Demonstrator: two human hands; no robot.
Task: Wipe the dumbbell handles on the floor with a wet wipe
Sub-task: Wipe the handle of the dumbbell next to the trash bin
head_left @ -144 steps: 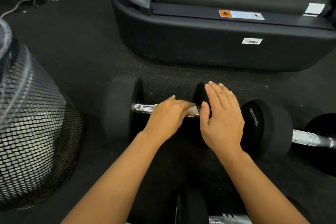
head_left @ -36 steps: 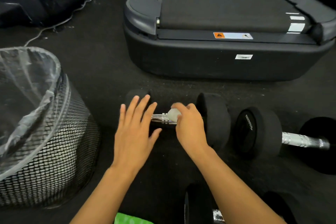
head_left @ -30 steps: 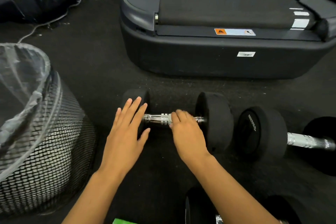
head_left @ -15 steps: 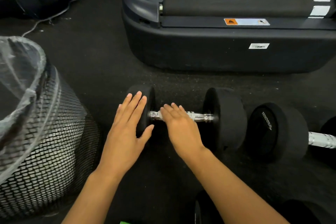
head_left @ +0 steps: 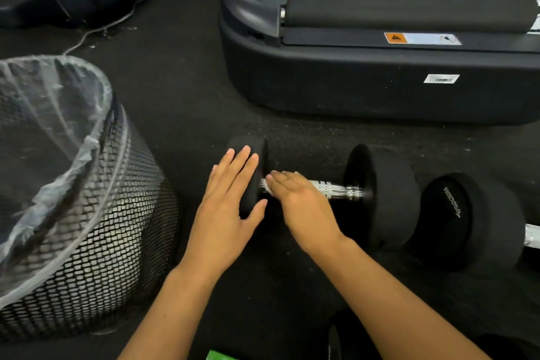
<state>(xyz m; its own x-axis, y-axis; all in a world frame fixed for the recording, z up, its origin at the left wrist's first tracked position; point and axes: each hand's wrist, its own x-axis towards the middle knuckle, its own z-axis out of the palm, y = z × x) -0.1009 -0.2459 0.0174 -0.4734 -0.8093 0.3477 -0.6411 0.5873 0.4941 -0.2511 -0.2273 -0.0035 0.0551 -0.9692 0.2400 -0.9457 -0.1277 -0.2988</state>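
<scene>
Dumbbell handle [head_left: 336, 188] lies on floor [head_left: 190, 114], 6 o'clock of treadmill [head_left: 380, 90]. Left hand [head_left: 230, 207] flat, fingers straight, steadying 9 o'clock weight head [head_left: 257, 155]. Right hand [head_left: 301, 202] presses wet wipe [head_left: 267, 189] onto handle. Best: keep head braced, wipe full length, roll bar for underside.

This is a gym or fitness room. The floor [head_left: 181, 102] is dark speckled rubber matting, the kind laid under weights. The rear end of a treadmill [head_left: 380, 88] stands on it, with a black running belt, a warning sticker and a barcode label. Black round-headed dumbbells [head_left: 382, 196] with chrome knurled handles lie on the floor in front of the treadmill. A black mesh waste bin [head_left: 96, 242] with a clear liner stands on the floor at the left.
</scene>
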